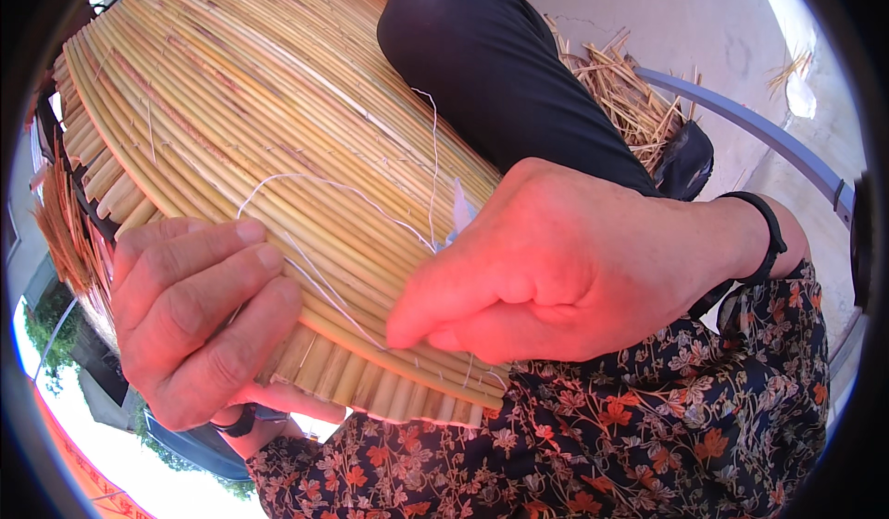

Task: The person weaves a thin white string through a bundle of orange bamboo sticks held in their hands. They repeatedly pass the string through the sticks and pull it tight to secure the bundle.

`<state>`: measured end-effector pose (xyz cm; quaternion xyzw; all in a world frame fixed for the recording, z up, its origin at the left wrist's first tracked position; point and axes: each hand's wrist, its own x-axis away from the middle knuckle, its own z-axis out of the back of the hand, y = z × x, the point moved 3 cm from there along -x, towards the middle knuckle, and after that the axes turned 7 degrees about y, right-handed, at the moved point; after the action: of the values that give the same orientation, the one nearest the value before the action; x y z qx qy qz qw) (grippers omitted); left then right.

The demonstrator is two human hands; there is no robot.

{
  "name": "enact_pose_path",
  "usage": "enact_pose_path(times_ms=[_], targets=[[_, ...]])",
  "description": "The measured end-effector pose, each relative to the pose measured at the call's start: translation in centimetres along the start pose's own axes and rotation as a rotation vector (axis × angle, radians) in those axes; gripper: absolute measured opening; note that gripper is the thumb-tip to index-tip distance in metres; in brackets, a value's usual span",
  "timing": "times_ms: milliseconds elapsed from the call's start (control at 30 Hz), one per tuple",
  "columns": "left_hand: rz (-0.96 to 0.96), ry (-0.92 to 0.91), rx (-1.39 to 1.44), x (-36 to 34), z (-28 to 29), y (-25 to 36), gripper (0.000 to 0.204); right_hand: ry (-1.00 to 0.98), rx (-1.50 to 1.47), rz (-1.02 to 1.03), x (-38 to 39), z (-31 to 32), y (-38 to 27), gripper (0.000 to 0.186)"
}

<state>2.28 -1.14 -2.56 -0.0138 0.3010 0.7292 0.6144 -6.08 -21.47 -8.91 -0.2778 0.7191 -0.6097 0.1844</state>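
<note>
A mat of pale yellow reeds [231, 75], stitched in rows and with short cut reed ends along its left and lower edge, lies across the middle. My left hand [204, 315] grips that edge, fingers curled over the top and thumb underneath. Loops of thin white string [350, 188] cross the reeds. My right hand [546, 269] is closed in a pinch at the end of one string, low on the mat near the stitched border. A small pale scrap [463, 202] shows just behind it; whatever else its fingers hold is hidden.
My bent leg in dark trousers [472, 65] rests along the mat's upper right. Loose straw pieces [620, 93] lie on the pale floor beside a dark shoe and a curved grey tube [769, 130]. A brown bristly bundle [65, 223] sits at the far left. Floral fabric [648, 417] covers my lap.
</note>
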Motion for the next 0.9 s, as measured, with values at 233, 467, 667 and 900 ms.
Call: enact_pose_path(times_ms=[233,467,667,900], targets=[[-0.071,-0.009,0.028,-0.6,-0.8,-1.1,0.062,-0.022,0.459,0.097,0.2,-0.2,-1.5,0.021],[-0.289,-0.05,0.052,-3.5,-1.9,0.5,0.065,0.173,0.306,-0.084,3.7,0.6,-3.2,0.013],[-0.348,-0.015,0.135,-6.1,-3.6,-0.3,0.055,0.278,0.273,-0.112,5.6,2.1,-1.8,0.015],[-0.331,0.049,0.112,-6.1,-5.7,-0.1,0.051,0.264,0.377,-0.055,6.3,2.9,-1.8,0.011]])
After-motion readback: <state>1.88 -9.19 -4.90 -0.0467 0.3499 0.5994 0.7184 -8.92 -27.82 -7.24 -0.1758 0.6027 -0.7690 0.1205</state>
